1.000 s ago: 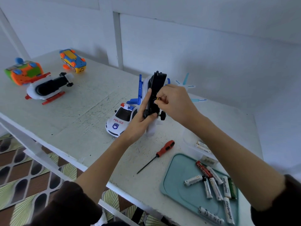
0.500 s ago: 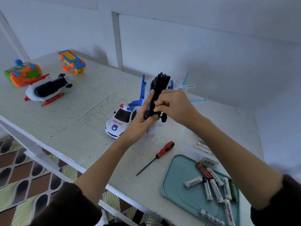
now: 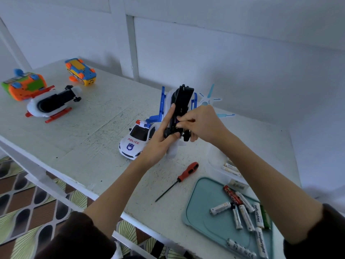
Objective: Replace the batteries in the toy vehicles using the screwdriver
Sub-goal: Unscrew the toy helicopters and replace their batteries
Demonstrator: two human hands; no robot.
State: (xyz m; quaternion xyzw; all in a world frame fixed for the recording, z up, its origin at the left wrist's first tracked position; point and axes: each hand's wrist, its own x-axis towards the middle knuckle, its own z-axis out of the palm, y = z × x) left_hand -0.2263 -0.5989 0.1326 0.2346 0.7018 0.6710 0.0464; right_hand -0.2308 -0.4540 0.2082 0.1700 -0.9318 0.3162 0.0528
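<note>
Above the middle of the table (image 3: 78,128), you held the blue-and-white toy helicopter (image 3: 182,101) nose down, with its black underside facing you. Your left hand (image 3: 160,141) gripped the lower body, the fingers curled around it and the index finger lying along the side. Your right hand (image 3: 201,124) pinched something small at the open battery bay; I could not tell if it was a battery or a cover. It seemed you were at the battery step, not the screwing. The screwdriver (image 3: 182,177) lay free on the table, near the teal tray (image 3: 201,206) with loose batteries (image 3: 242,212). Next, you probably needed to seat the piece well, then take the screwdriver.
</note>
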